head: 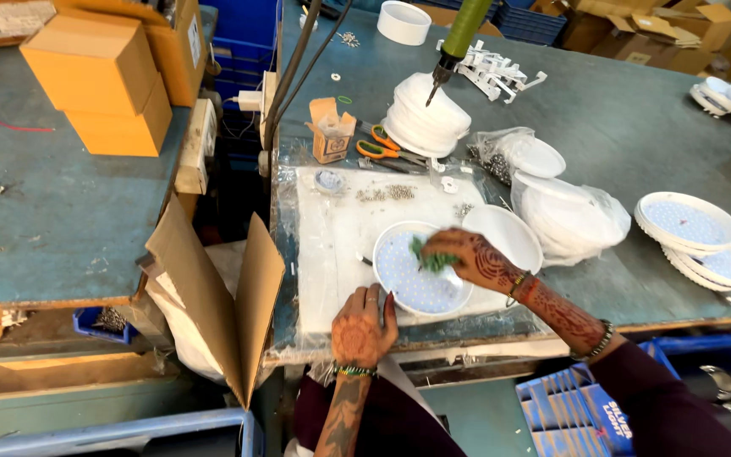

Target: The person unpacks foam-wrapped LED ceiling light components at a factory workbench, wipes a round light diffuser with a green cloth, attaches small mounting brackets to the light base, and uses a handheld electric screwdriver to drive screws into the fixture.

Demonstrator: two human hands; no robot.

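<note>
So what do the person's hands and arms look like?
Both hands, the left hand and the right hand, carry dark patterned drawings that run up the forearms. Each wrist wears beaded bracelets, and dark maroon sleeves are pushed up the arms.

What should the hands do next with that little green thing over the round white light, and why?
Probably lower the small green part onto the dotted board inside the round white light housing. The right hand holds it just over the board, and the left hand rests at the housing's near rim, steadying it. Whether the part already touches the board cannot be told.
</note>
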